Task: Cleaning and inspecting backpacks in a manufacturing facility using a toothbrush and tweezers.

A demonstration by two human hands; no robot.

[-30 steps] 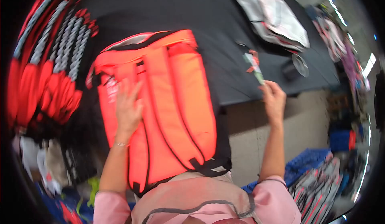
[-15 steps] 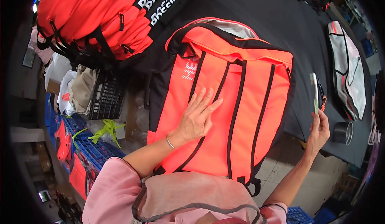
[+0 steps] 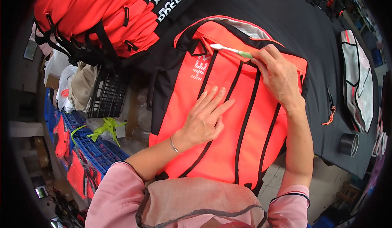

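A bright coral-red backpack with black trim lies with its shoulder straps facing up, its top zip partly undone so that a pale lining shows. My left hand rests flat on the strap area, fingers spread, holding nothing. Over the upper part of the bag, my right hand pinches the green handle end of a toothbrush. Its white head points left and lies over the top of a strap, close to a white printed mark; whether the bristles touch the fabric I cannot tell.
Several similar red bags are piled at the upper left. Below them stand a black crate and a blue crate. On the dark tabletop to the right are a grey-white bag piece, a metal cup and a thin tool with an orange cord.
My right hand has brought the toothbrush from beside the metal cup leftward and up over the backpack. My left hand stays flat on the bag.
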